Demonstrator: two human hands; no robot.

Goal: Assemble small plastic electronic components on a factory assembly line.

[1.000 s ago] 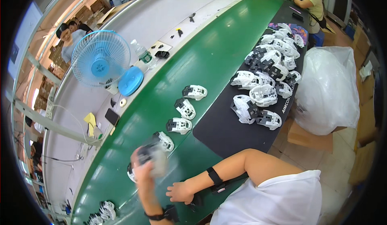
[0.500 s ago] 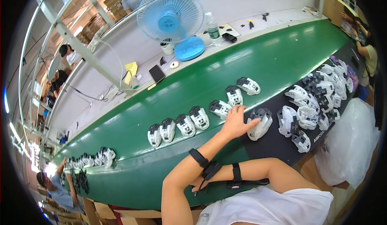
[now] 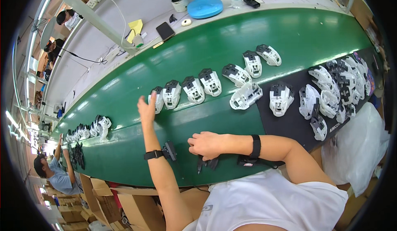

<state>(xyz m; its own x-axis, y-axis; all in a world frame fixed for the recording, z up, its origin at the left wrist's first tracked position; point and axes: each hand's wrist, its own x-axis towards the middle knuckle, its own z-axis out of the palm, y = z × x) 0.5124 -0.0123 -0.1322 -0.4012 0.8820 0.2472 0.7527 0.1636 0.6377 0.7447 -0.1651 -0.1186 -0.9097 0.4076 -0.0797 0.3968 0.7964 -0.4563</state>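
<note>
My left hand (image 3: 147, 108) is stretched out with its fingers apart. Its thumb overlaps the edge of the leftmost black-and-white mouse shell (image 3: 159, 100) in a row of several on the green belt. My right hand (image 3: 206, 145) rests low over the belt in front of me, fingers curled under. Whether anything is inside its grip is hidden. Small black parts (image 3: 206, 165) lie just below that hand. One mouse shell (image 3: 246, 96) lies turned over beside the dark mat. Another mouse shell (image 3: 282, 99) sits upright on the mat's left side.
The black mat (image 3: 273, 125) carries a pile of mouse shells (image 3: 345, 80) on its right. A clear plastic bag (image 3: 353, 144) hangs at the near right. On the ledge are a phone (image 3: 165, 31) and a blue fan base (image 3: 204, 7). A co-worker (image 3: 58, 173) works beside more shells at far left.
My left hand has swung left, from beside the mat to the leftmost shell. The turned-over shell shows where that hand was. My right hand has come out from under the left forearm.
</note>
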